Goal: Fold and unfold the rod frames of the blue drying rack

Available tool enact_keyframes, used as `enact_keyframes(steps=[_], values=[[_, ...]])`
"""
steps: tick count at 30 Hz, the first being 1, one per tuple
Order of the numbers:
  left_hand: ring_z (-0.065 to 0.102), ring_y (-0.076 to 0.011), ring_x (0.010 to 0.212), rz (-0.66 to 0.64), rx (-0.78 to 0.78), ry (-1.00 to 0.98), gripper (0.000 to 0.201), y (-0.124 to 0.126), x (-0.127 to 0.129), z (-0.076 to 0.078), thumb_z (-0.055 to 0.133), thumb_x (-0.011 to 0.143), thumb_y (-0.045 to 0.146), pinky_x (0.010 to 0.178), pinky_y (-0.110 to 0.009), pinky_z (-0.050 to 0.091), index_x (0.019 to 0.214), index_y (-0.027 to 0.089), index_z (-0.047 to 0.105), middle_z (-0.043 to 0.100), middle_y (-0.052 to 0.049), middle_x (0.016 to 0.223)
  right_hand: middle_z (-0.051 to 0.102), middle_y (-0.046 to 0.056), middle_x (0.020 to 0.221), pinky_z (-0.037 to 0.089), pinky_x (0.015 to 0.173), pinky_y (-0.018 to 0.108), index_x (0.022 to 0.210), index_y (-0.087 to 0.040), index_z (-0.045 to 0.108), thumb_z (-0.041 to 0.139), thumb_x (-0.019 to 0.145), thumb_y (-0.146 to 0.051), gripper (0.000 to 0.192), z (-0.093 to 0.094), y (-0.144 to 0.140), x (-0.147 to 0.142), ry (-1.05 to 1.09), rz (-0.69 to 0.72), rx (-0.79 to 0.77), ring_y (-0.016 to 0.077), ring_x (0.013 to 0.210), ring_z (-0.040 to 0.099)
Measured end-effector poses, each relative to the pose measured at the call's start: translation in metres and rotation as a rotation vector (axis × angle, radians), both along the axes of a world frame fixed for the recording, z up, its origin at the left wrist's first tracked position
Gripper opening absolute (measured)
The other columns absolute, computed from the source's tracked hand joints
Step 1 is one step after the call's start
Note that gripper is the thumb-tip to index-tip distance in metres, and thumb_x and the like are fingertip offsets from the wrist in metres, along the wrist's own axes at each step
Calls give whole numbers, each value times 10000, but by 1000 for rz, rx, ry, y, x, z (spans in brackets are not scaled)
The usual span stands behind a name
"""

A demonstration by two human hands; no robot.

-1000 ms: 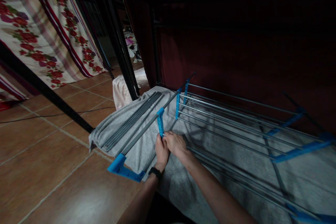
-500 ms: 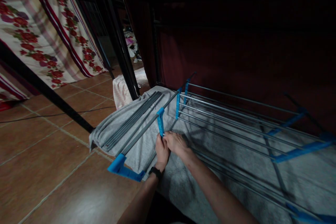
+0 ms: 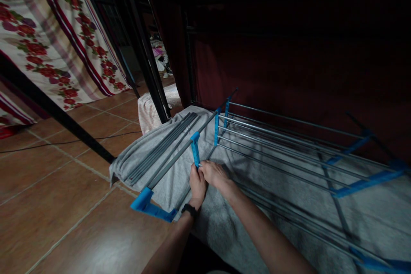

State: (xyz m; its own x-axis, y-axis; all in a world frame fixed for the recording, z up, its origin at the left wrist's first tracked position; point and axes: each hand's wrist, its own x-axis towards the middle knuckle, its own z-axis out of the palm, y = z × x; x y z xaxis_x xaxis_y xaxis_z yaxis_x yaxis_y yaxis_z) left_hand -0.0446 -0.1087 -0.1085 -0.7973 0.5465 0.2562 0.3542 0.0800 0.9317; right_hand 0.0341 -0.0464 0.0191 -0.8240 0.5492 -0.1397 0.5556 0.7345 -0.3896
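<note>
Both my hands meet at the lower end of a blue plastic bracket (image 3: 195, 149) that hangs from a long grey tube (image 3: 175, 163). My left hand (image 3: 198, 184), with a dark band on its wrist, is closed around the bracket's lower end. Against it, my right hand (image 3: 213, 173) pinches the end of a thin grey metal rod (image 3: 200, 165), most of which is hidden by my hand and forearm. To the right, several rods (image 3: 279, 145) run between more blue brackets (image 3: 217, 127). A blue end piece (image 3: 153, 207) sits at the near left.
Loose grey rods (image 3: 162, 147) lie side by side on a grey blanket (image 3: 221, 227). A black metal post (image 3: 147, 51) and a slanting black bar (image 3: 61, 111) stand at the left, over a tiled floor (image 3: 48, 205). A floral curtain (image 3: 54, 30) hangs behind.
Almost nothing differs. The bracket and the frame appear shifted very slightly to the left; both hands keep their grip in the same place.
</note>
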Motion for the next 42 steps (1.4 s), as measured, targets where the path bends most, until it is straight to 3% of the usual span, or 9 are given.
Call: enact_keyframes(steps=[13, 22, 32, 42], values=[[645, -214, 775, -8, 17, 18, 155, 0, -1, 0, 453, 979, 311, 762, -342, 524, 1052, 224, 559, 637, -24, 816, 753, 106, 1239, 488, 925, 304, 1219, -213, 682, 391, 1083, -286, 330, 1, -3, 0, -34, -28, 16, 216, 1141, 709], [627, -205, 794, -6, 32, 46, 144, 0, 0, 3, 461, 984, 277, 796, -342, 516, 1068, 223, 564, 624, -25, 844, 731, 114, 1245, 512, 877, 325, 1266, -215, 607, 362, 1107, -394, 342, -5, -14, 14, -46, -158, 127, 227, 1069, 730], [610, -198, 737, -7, 20, 49, 158, -1, 1, 6, 464, 967, 242, 762, -331, 507, 1086, 220, 564, 607, -7, 802, 763, 119, 1210, 509, 876, 309, 1206, -201, 671, 344, 1114, -362, 376, -8, -12, 15, -35, -108, 124, 224, 1116, 729], [611, -192, 769, -11, -1, 100, 170, 1, -1, 0, 471, 961, 218, 780, -327, 521, 1108, 213, 555, 608, -18, 848, 763, 108, 1197, 522, 849, 332, 1193, -207, 666, 345, 1116, -380, 372, -10, -16, 17, -33, -121, 192, 228, 1039, 746]])
